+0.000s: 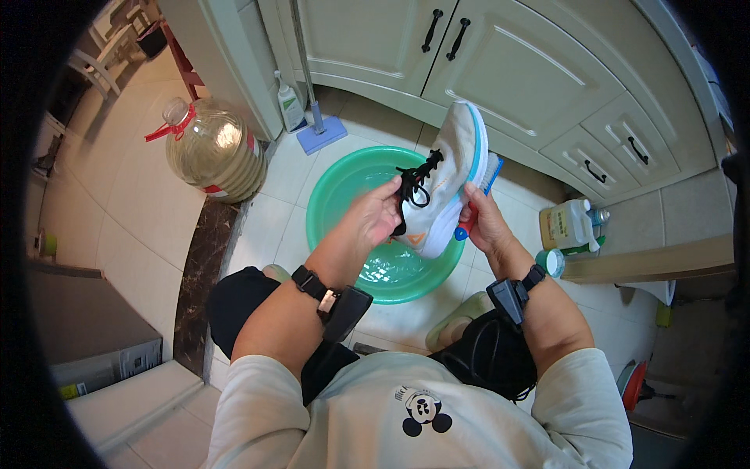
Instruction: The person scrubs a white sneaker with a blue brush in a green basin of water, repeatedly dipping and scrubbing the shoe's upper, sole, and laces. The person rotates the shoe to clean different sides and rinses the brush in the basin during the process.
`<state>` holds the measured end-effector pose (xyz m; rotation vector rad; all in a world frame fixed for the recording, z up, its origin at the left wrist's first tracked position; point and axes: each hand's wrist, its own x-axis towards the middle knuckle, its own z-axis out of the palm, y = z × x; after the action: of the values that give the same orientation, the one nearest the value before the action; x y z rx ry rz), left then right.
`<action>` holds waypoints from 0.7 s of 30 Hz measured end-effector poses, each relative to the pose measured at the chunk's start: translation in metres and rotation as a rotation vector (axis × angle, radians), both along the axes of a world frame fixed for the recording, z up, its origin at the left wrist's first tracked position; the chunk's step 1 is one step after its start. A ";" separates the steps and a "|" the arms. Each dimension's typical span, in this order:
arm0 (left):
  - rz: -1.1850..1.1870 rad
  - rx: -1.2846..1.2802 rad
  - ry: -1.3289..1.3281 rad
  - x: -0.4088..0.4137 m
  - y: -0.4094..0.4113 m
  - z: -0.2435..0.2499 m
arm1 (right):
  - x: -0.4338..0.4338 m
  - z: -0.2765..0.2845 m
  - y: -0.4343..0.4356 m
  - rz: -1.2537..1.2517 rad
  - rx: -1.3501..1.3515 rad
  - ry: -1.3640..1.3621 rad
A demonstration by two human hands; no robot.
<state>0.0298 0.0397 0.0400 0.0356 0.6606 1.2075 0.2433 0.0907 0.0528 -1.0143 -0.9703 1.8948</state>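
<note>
A white sneaker (454, 158) with black laces and a light blue stripe is held over a green plastic basin (319, 234) with water in it. My left hand (378, 217) grips the shoe at its heel end and collar, near the laces. At the sole side, my right hand (483, 220) holds a scrub brush (492, 173) with a red and blue handle, its thumb against the shoe. The brush's pale bristles lie close to the sole; whether they touch it cannot be told.
A large plastic jug (217, 152) stands at the left by a dark stone threshold (202, 281). Behind the basin are a blue flat mop (322, 135), a white bottle (290, 105) and cream cabinets (527, 76). A jug of yellowish liquid (565, 225) stands at the right.
</note>
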 end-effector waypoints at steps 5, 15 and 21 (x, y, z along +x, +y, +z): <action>0.006 -0.019 -0.242 0.012 -0.007 0.028 | 0.001 0.001 -0.005 0.097 -0.110 0.203; -0.129 0.101 -0.123 0.020 -0.012 0.025 | 0.003 0.003 -0.003 0.135 -0.065 0.075; 0.031 0.032 0.127 0.031 -0.011 0.007 | -0.010 0.017 -0.014 0.143 -0.017 0.051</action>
<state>0.0609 0.0284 0.0470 0.1304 0.7544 1.2529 0.2334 0.0766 0.0700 -0.9230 -1.0225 2.0390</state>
